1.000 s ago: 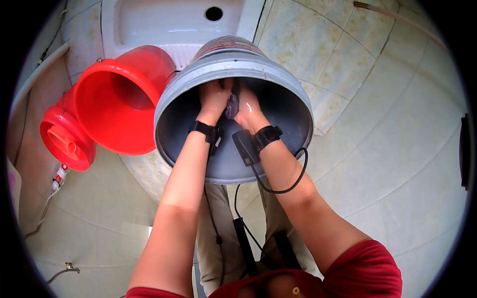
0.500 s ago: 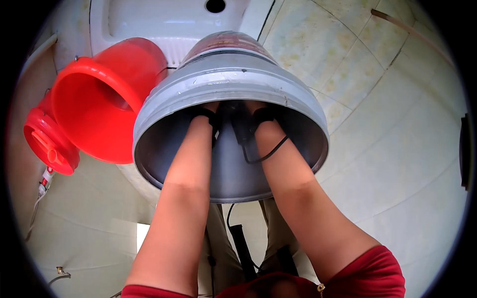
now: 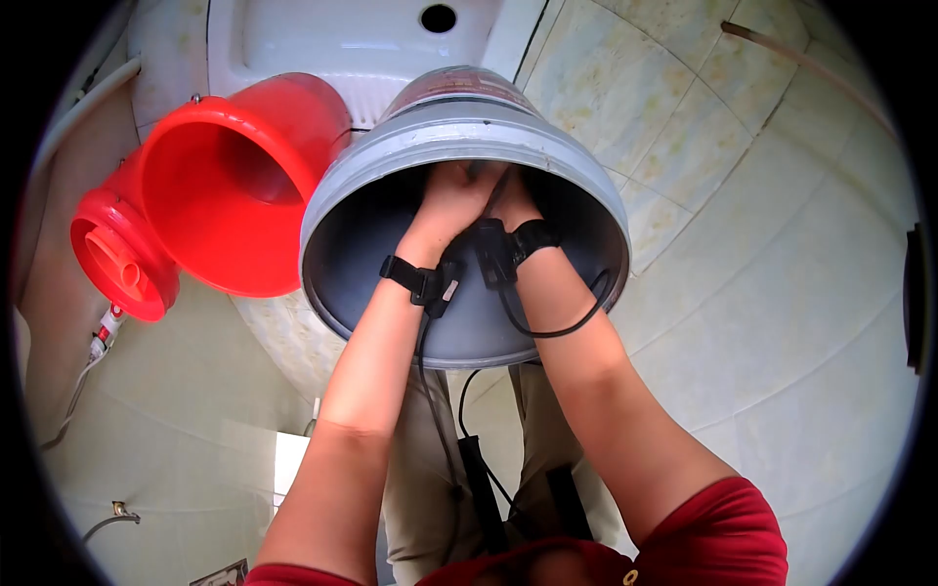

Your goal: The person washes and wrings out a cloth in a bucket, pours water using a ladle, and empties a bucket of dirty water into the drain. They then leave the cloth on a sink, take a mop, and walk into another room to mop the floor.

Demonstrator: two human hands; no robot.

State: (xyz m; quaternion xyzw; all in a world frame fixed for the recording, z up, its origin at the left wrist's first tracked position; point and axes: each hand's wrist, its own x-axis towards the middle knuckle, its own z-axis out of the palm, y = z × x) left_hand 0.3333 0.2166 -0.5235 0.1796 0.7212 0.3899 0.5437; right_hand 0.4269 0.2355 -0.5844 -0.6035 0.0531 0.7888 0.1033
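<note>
A large grey bucket (image 3: 459,327) lies tilted with its wide mouth facing me, and both my forearms reach into it. My left hand (image 3: 454,198) is in the upper part of the opening, its fingers curled, with a dark narrow shape beside it that I cannot make out. Close against it is my right hand (image 3: 514,202), deeper in shadow, its fingers mostly hidden. Black straps with small boxes and cables circle both wrists. The boxes (image 3: 496,256) hang just inside the mouth of the bucket.
To the left, a red bucket (image 3: 230,264) lies on its side, beside a smaller red container (image 3: 127,269) with a moulded handle. Behind the grey bucket is a white squat-toilet basin (image 3: 352,39) with a dark drain hole (image 3: 438,18). Marbled tiles (image 3: 635,107) surround it.
Both hands have come back from deep inside the grey bucket towards its mouth, so wrists and straps now show. The grey bucket's lower rim sits higher in view; the camera has shifted slightly.
</note>
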